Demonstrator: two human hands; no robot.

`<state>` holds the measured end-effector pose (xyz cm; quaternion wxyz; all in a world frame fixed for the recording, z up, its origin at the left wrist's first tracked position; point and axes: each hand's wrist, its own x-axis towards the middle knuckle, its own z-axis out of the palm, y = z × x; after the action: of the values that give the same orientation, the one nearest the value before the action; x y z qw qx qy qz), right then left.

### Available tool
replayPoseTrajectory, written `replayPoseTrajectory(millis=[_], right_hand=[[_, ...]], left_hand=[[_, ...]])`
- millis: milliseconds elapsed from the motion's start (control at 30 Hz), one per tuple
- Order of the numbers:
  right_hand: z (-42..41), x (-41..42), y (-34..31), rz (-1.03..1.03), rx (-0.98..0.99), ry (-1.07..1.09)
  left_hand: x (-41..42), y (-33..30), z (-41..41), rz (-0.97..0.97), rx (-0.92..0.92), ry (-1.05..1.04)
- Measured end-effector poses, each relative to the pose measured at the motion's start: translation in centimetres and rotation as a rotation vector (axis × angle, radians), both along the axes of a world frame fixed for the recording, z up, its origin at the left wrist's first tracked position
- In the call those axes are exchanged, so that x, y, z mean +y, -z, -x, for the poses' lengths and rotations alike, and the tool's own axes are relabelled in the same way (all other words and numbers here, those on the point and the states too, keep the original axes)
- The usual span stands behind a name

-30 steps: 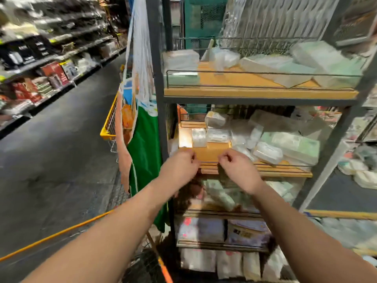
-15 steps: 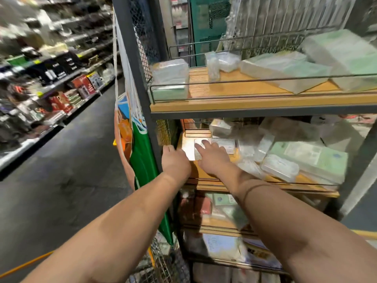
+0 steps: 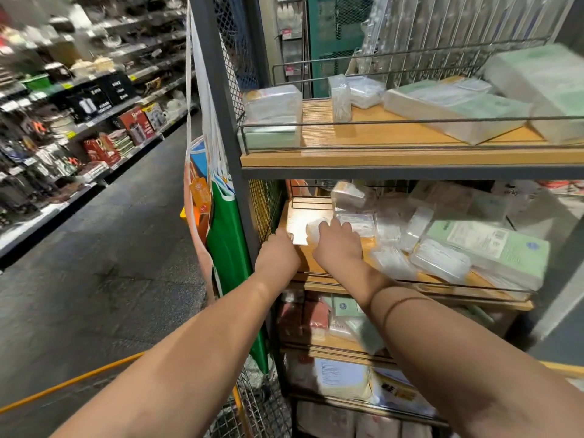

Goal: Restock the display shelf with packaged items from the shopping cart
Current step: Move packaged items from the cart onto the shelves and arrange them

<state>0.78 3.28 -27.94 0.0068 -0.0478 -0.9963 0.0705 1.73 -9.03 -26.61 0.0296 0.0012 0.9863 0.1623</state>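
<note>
My right hand (image 3: 338,245) reaches onto the middle wooden shelf (image 3: 316,273) of the display rack, its fingers curled over a small clear packet (image 3: 313,229) at the shelf's left end. Close beside it, my left hand (image 3: 278,252) rests at the shelf's front left corner by the mesh side panel; its fingers are hidden behind the back of the hand. More clear and pale green packets (image 3: 486,248) lie piled to the right on the same shelf. The wire shopping cart (image 3: 252,415) with a yellow rim (image 3: 72,382) shows under my arms.
The top shelf (image 3: 395,156) holds clear boxes and green packs behind a wire rail. Lower shelves (image 3: 341,349) are full of packets. Green and orange bags (image 3: 226,254) hang on the rack's left post. A dark aisle floor (image 3: 110,263) and stocked store shelving lie to the left.
Both hands have moved from the shelf's front rail deeper onto the middle shelf. My right hand has come over the small packet. The view has moved closer to the rack.
</note>
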Motion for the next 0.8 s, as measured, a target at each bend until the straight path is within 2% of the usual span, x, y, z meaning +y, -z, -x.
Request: replayPoseTrajectory(millis=[133, 200, 267, 367, 433, 533, 600, 733, 800], right_hand=[[-0.3, 0.5, 0.4, 0.003, -0.040, 0.098], [-0.3, 0.9, 0.6, 0.017, -0.062, 0.114], [-0.5, 1.4, 0.5, 0.079, -0.053, 0.126], [-1.9, 1.6, -0.5, 0.282, 0.031, 0.188], [-3.4, 1.1, -2.0, 0.483, 0.107, 0.213], [-7.6, -0.8, -4.9, 0.877, 0.116, 0.270], [-11.4, -3.3, -5.6, 1.107, 0.057, 0.301], [-16.3, -7.9, -2.9, 1.931, -0.143, 0.295], [-17.6, -10.3, -1.5, 2.149, -0.252, 0.345]], left_hand=[[-0.4, -1.3, -1.5, -0.140, 0.142, 0.012], [-0.6, -2.4, -3.0, -0.362, 0.184, -0.009], [-1.1, -3.6, -5.0, -0.633, 0.148, -0.061], [-3.1, -4.0, -7.7, -0.848, 0.117, -0.047], [-4.6, -3.7, -8.8, -0.983, 0.064, -0.068], [-7.2, -3.4, -10.8, -1.221, -0.025, -0.140], [-9.7, -3.1, -12.5, -1.356, -0.060, -0.188], [-15.0, -2.3, -15.3, -1.532, -0.115, -0.246], [-17.5, -1.6, -16.3, -1.569, -0.127, -0.283]])
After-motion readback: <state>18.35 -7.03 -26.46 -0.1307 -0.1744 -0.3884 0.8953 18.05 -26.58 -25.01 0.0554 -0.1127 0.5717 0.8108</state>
